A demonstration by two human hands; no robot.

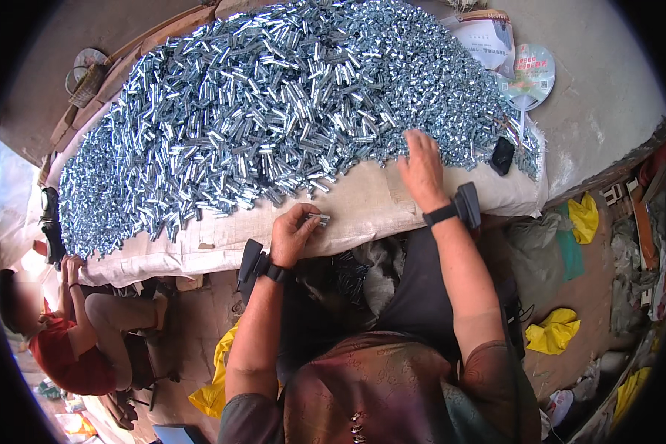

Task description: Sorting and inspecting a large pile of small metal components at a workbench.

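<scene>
- In the left hand (pixel 294 233): metal piece (pixel 321 220).
- Beyond it, on the table (pixel 362 196): heaped metal tubes (pixel 259 111).
- Beyond the right hand (pixel 422 169): smaller metal fittings (pixel 436 81).
- Farther out, rightward: hand fan (pixel 533 74).
- Far left of the left hand: co-worker (pixel 74 359).

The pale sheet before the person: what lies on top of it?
A heap of silvery metal pieces, long and short, plus a black object near its right end. The sheet shows along the near side; beneath the heap it is covered.
</scene>
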